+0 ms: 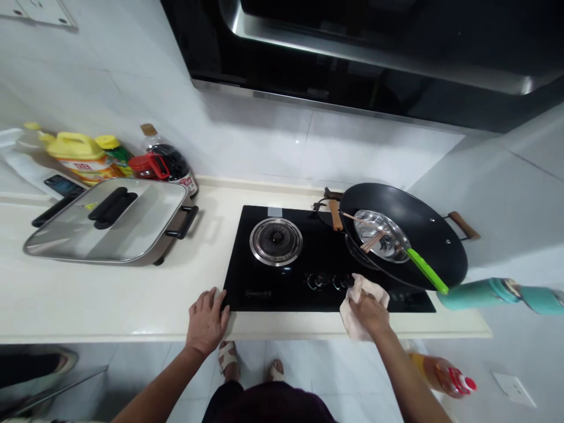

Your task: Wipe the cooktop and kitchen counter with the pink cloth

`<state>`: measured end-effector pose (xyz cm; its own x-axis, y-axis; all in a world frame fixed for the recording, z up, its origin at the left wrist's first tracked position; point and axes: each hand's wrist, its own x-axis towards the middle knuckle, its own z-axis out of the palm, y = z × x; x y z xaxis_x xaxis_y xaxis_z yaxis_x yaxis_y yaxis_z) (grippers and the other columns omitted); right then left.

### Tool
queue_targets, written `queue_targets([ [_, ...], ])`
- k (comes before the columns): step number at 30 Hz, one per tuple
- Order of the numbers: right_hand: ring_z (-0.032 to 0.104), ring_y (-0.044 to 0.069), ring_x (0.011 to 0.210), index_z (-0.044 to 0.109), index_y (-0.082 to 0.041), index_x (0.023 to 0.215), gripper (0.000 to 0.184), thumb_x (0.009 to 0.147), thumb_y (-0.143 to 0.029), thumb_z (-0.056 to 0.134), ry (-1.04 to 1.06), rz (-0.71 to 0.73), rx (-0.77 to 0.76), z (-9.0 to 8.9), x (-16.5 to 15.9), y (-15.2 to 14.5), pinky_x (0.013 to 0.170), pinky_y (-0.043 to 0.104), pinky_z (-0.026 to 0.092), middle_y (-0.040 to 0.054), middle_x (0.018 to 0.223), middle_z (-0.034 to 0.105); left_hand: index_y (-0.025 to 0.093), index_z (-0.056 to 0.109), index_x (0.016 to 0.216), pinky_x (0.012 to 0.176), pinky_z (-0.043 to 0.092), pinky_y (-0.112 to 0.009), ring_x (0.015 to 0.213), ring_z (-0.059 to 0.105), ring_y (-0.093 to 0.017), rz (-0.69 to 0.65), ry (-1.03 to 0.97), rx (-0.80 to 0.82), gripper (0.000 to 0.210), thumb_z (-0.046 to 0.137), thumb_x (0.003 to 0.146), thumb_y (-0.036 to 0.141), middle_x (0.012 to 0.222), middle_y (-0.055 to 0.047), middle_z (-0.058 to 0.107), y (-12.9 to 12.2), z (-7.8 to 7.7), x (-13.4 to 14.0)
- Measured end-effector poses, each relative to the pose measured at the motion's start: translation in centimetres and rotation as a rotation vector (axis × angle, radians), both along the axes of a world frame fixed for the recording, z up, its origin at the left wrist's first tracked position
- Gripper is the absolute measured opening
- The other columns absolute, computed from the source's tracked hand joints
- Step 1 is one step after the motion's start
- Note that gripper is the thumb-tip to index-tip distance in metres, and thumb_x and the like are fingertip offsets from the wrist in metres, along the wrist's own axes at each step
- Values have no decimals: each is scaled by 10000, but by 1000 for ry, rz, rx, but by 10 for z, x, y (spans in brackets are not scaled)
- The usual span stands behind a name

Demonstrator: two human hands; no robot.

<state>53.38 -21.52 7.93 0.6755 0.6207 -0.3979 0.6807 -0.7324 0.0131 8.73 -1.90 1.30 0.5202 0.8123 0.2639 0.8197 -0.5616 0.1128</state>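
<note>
My right hand (369, 313) grips a pale cloth (350, 320) and presses it on the front edge of the black gas stove (259, 279), beside the control knobs (328, 281). Part of the cloth hangs over the counter edge. My left hand (206, 317) rests on the counter at the stove's front left corner, fingers stretched out, with nothing in it. The left burner (276, 241) is uncovered. On the right side of the stove a black wok (434, 247) stands tilted, holding a metal bowl (363, 229), chopsticks and a utensil with a green handle (426, 270).
An electric pan with a glass lid (145, 235) stands on the left of the white counter (207, 235). Behind it are a yellow jug (81, 150) and a dark sauce bottle (174, 161). A turquoise bottle (478, 295) is at the right edge. The range hood (352, 64) hangs above.
</note>
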Motion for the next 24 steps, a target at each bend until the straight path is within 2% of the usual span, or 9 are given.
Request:
queue_targets([
  [2,691,302,1137,562,-114,1428,552,1020,-441,385,30,36,22,-7,-27,-6,965,423,506,207,1247,684,149,643,1339,993,434,-527,1292,488,-378,0,8,2,475,398,1015,396,1378,-205,603,0,0,0],
  [5,668,300,1186,611,-192,1387,492,987,-439,468,153,137,124,-13,-80,4,1000,409,494,163,1262,695,159,639,1343,987,437,-526,1288,493,-375,4,14,-4,472,404,1011,397,1381,-200,604,1,-1,-1],
  [8,639,306,1235,639,-246,1351,486,909,-442,595,336,196,271,-15,-135,35,1036,412,481,118,1307,687,169,637,1350,995,436,-524,1302,491,-373,7,6,-9,462,425,1003,388,1387,-195,604,1,-2,-1],
  [11,643,287,1218,632,-240,1350,505,885,-437,614,553,157,431,-10,-162,72,1028,397,499,87,1295,691,178,645,1345,995,444,-514,1294,499,-365,10,-11,-6,448,447,999,383,1381,-187,611,0,-3,-2],
  [14,659,256,1149,604,-226,1368,512,899,-433,601,611,72,568,6,-147,102,992,360,518,79,1244,686,177,650,1341,988,452,-507,1273,511,-359,5,-10,20,439,452,1004,377,1370,-182,618,-1,-3,-3],
  [18,644,225,1068,580,-273,1399,507,901,-360,607,267,94,617,36,-85,130,949,338,510,80,1330,550,176,655,1335,988,458,-505,1270,512,-358,-8,-5,45,430,451,1009,370,1371,-180,616,-1,-5,-4],
  [21,575,271,1202,504,-340,1490,572,926,-367,591,14,82,520,44,-42,152,954,370,500,104,1475,395,194,653,1344,993,459,-506,1281,510,-357,-6,-19,39,426,468,1003,370,1379,-173,614,-1,-7,-6],
  [24,381,382,1418,394,-379,1575,668,937,-426,587,-71,58,278,33,-15,174,1070,508,418,122,1620,235,205,651,1351,1011,449,-510,1290,508,-355,0,-45,33,426,480,997,369,1381,-167,615,-2,-10,-6],
])
